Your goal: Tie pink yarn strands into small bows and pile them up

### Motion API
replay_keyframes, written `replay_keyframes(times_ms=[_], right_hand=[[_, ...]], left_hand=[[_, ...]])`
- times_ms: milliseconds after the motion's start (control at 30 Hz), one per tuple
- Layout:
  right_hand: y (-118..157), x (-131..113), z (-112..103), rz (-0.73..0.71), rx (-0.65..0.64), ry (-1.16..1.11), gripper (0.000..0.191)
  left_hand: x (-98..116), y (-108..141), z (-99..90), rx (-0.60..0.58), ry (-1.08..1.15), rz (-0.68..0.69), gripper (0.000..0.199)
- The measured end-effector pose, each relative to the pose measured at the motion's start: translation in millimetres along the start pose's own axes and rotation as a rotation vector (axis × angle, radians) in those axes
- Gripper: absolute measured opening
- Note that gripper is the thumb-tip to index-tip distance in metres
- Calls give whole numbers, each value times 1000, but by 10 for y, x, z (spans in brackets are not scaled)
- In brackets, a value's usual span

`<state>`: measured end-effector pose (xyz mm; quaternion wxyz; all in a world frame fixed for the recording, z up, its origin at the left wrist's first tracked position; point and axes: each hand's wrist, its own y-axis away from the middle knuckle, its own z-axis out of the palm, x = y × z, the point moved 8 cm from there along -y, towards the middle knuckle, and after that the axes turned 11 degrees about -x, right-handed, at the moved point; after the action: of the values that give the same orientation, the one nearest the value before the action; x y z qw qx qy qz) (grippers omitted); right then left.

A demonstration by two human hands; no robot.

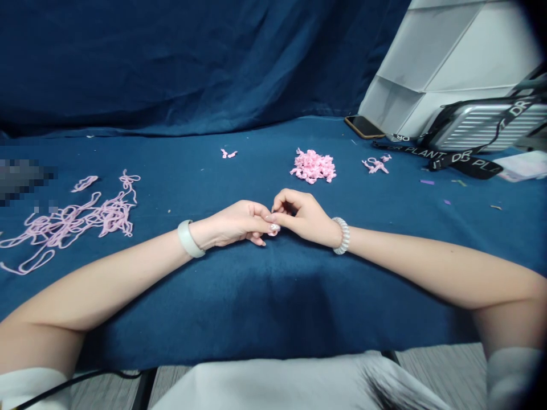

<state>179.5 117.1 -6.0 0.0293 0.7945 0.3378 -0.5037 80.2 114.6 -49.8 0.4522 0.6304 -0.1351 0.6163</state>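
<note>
1. Fingers of the bare left hand [233, 226] and the bare right hand [304, 217] meet at their tips, curled toward each other above a deep blue velvety cloth [222, 319]. From the head view, I cannot tell whether they grasp a fine strand or merely touch.
2. A pale green bangle [188, 239] circles the left wrist, and a white coiled bracelet [342, 235] circles the right.
3. Left of the hands lies a loose tangle of pink yarn [72, 222]. Ahead sits a heap of small knotted pink yarn pieces [313, 166].
4. Farther right lie a gold-edged smartphone [363, 126] and a ribbed silver case [482, 126] with a black lettered strap [444, 159].
5. Risk: a slackened pinch could drop any fine strand, and a sweeping left forearm could snag the tangle.
</note>
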Motion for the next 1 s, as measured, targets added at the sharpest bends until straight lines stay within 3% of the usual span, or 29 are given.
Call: replay_keyframes(times_ms=[133,300,433,633,1000], right_hand=[[-6,102,14,129,-33,-111,22],[30,187,201,397,-260,-451,39],[45,96,306,424,-406,-520,41],[47,154,298,392,-349,-596,25],[28,188,219,286,-194,-620,20]], left_hand=[[18,20,-10,-22,84,78,16],[49,70,-36,-29,185,196,12],[63,81,-49,-15,199,258,14],[78,98,-42,27,177,271,15],[117,154,-49,176,139,333,16]])
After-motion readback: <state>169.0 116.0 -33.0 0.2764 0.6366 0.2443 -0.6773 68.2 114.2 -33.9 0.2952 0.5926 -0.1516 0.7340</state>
